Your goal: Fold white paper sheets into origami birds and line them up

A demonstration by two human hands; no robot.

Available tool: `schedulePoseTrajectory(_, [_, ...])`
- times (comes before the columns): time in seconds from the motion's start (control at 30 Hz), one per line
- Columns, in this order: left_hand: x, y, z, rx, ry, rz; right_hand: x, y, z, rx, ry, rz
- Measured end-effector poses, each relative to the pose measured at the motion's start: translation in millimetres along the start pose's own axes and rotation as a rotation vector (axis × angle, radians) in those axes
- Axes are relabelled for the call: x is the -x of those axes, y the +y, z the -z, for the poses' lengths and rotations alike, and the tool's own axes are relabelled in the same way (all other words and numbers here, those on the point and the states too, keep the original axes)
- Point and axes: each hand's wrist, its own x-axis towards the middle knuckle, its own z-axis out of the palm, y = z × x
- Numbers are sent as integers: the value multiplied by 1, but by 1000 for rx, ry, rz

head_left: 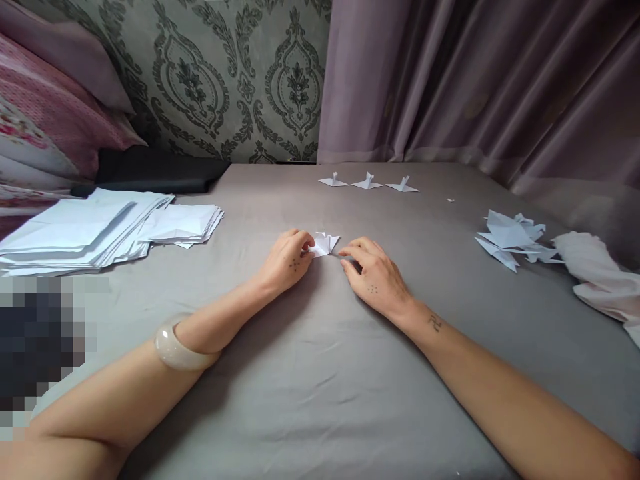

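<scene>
A small folded white paper crane (pixel 327 245) rests on the grey cloth between my two hands. My left hand (pixel 290 261) pinches its left side, with the thumb and fingertips closed on the paper. Just to the right of the crane is my right hand (pixel 374 273), its fingers bent and the thumb held apart from them. A narrow gap shows between those fingertips and the paper, and nothing is in that hand. Part of the crane's left wing is hidden behind my left fingers.
Three paper cranes (pixel 367 181) stand in a row at the back. More folded cranes (pixel 515 237) are heaped at the right beside a crumpled pale cloth (pixel 597 270). Large paper sheets (pixel 75 230) and smaller squares (pixel 183 223) are stacked at the left, near a black folded item (pixel 160 170).
</scene>
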Motion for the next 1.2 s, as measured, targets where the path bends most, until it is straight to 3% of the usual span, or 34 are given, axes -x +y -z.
schedulePoseTrajectory(0.13, [0, -1, -5, -29, -22, -178, -2, -1, -3, 17, -36, 89])
schedulePoseTrajectory(0.4, [-1, -5, -4, -49, -76, -268, -5, -6, -2, 63, -220, 119])
schedulePoseTrajectory(0.6, [-12, -25, 2, -7, -100, -317, -1, -15, -3, 84, -227, 129])
schedulePoseTrajectory(0.8, [-10, -21, 0, -61, -88, -341, -1, -19, -4, 63, -244, 119])
schedulePoseTrajectory(0.97, [-5, -11, -3, 43, -83, -230, -3, -17, -4, 12, -257, 78])
schedulePoseTrajectory(1.2, [-6, 15, -7, 152, 0, 153, -12, -4, -12, -219, -190, -78])
